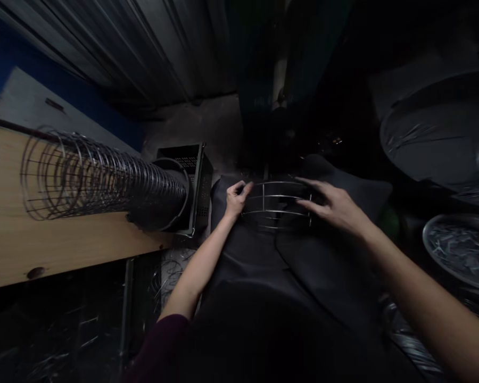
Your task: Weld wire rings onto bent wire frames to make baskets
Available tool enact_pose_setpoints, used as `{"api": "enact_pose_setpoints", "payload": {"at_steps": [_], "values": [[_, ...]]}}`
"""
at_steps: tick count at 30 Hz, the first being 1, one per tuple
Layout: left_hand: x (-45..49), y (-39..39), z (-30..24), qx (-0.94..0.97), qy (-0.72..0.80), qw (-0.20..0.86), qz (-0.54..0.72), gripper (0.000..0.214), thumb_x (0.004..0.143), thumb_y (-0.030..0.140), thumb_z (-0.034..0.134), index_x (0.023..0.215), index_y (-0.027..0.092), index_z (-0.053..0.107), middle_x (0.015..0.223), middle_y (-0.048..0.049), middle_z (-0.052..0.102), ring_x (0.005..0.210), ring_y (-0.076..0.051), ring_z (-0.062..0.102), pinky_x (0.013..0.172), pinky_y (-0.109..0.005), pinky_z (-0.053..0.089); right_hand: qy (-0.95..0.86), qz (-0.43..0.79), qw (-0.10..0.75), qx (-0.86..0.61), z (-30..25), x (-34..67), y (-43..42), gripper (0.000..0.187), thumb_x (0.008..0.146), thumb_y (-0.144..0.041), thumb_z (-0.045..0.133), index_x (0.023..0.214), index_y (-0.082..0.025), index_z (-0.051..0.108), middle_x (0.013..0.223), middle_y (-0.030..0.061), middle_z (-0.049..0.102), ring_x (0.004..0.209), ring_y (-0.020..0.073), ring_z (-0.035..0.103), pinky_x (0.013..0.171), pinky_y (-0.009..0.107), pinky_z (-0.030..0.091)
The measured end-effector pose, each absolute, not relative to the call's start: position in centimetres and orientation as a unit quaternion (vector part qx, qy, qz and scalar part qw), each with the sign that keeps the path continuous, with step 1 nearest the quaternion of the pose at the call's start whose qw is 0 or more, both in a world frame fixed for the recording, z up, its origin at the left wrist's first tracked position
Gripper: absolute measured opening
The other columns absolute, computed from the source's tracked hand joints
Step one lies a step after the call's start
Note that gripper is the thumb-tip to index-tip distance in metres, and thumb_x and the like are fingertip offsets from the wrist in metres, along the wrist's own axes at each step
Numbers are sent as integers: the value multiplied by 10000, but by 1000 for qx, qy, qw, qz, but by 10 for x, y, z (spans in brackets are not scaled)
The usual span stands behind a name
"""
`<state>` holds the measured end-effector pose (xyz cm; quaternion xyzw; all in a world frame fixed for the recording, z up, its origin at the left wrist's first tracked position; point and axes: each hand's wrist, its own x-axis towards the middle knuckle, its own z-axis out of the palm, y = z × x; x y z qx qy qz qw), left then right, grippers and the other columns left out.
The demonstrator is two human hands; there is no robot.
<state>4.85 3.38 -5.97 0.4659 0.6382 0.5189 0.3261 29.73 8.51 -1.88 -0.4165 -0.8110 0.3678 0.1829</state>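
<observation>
In front of my lap is a round wire frame (279,197), made of curved metal wires joined by short upright wires. My left hand (237,197) is closed on its left side, thumb and fingers pinched together. At the right side my right hand (331,202) has its fingers stretched out and apart, the fingertips close to the wires; I cannot tell whether they touch. Behind the frame stands a dark machine (281,101), mostly lost in shadow.
A long stack of wire rings (104,175) lies to the left over a wooden board (83,250), its end by a dark plastic crate (201,186). On the right are a large basin (387,133) and a smaller bowl (427,239) of short metal pieces.
</observation>
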Motion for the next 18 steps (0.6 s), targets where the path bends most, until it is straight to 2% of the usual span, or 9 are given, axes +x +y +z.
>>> {"api": "enact_pose_setpoints", "payload": {"at_steps": [3,6,10,14,18], "values": [[45,41,-59,451,653,330,511,542,746,662,529,541,168,444,530,40,365,523,-81,330,520,-228,283,-821,347,190,-411,-14,289,104,533,828,-474,588,1299,-228,536,1159,74,606,1030,261,582,938,429,447],[48,49,-49,468,666,319,486,525,780,633,512,554,163,453,546,36,370,542,-83,347,533,-221,295,-815,344,181,-429,-22,291,120,490,834,-465,582,1264,-232,568,1113,80,623,962,262,610,889,437,480],[60,64,-26,517,670,293,444,487,808,546,546,529,159,447,538,44,337,528,-75,334,530,-210,291,-800,365,189,-437,-39,305,122,477,839,-448,578,1269,-239,564,1160,75,631,1029,281,603,915,451,477],[66,81,-15,569,653,291,406,424,819,491,557,571,148,538,550,36,409,542,-78,383,548,-204,318,-780,381,208,-451,-41,315,111,496,836,-426,581,1285,-217,554,1226,79,609,1100,277,576,961,439,453],[63,88,-19,582,663,263,391,364,783,466,583,611,145,576,561,28,463,561,-88,412,559,-196,338,-779,380,229,-444,-29,341,129,485,845,-420,567,1291,-228,550,1229,64,606,1087,243,584,932,383,472]]}}
